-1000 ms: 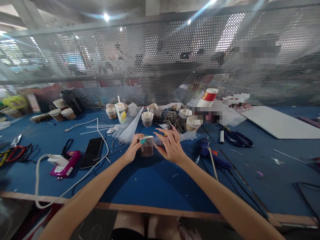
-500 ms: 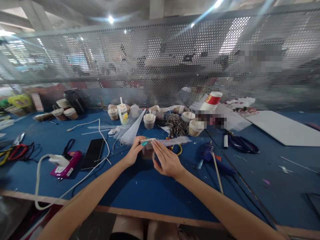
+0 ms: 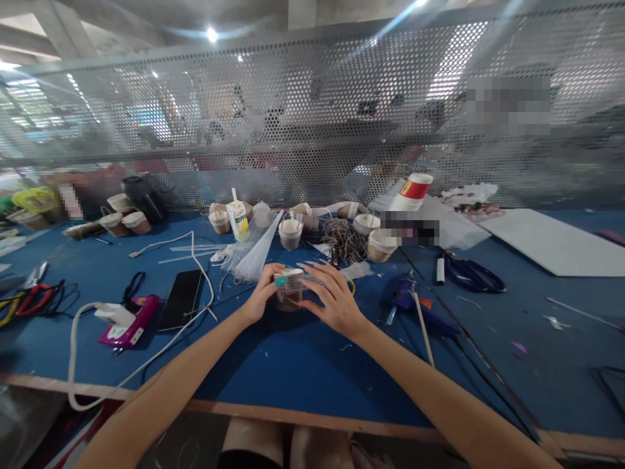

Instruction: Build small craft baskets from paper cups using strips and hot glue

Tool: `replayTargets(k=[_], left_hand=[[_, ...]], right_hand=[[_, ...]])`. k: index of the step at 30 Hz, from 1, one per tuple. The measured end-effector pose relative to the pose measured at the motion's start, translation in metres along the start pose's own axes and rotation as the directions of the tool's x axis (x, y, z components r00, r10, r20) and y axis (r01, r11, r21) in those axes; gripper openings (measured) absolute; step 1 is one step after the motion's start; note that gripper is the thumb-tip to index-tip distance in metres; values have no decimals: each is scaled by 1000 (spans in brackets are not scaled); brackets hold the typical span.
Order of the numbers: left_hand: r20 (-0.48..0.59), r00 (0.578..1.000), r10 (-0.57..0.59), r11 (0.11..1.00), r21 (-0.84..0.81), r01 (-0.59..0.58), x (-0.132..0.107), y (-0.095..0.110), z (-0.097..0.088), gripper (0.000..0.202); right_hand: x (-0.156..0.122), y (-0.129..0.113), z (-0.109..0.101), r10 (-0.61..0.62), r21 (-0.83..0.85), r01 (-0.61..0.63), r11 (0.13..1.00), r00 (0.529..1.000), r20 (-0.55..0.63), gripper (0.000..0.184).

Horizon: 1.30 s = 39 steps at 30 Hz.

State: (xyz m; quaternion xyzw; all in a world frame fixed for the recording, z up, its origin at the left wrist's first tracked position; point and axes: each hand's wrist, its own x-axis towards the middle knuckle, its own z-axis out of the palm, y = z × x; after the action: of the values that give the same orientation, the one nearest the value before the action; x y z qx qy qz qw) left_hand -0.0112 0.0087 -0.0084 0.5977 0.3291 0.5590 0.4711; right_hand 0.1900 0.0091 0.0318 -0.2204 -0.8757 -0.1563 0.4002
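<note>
A small brown cup with a pale rim stands in front of me between my hands. My left hand is closed on its left side, thumb at the front and fingers behind the rim. At the cup's right side, my right hand has its fingers spread; whether the fingertips touch the cup I cannot tell. Sheer whitish mesh sticks out behind my right hand. More translucent mesh lies fanned out behind my left hand.
Several similar cups, one a pot with white inside, stand along the back with a tangle of grey-brown cord. A blue glue gun lies to the right. On the left are a phone, a purple power strip and red-handled scissors.
My right hand has lifted off the cup's top and its fingers have spread apart, so more of the cup's rim shows. My left hand keeps its hold on the cup.
</note>
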Motion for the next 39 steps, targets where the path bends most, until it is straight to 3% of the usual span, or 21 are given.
replayTargets(k=[4, 8, 17, 39], left_hand=[[25, 998, 63, 998, 5, -63, 0, 4, 2, 30], [21, 999, 42, 999, 26, -43, -1, 7, 3, 31], [27, 999, 46, 999, 25, -47, 1, 8, 3, 33], [-96, 994, 55, 995, 91, -46, 0, 21, 16, 30]], right_hand=[[-2, 1, 2, 14, 35, -12, 999, 998, -56, 17], [1, -3, 2, 34, 64, -28, 998, 995, -96, 9], [2, -4, -1, 21, 56, -15, 998, 993, -118, 10], [3, -11, -1, 98, -47, -98, 994, 995, -10, 22]])
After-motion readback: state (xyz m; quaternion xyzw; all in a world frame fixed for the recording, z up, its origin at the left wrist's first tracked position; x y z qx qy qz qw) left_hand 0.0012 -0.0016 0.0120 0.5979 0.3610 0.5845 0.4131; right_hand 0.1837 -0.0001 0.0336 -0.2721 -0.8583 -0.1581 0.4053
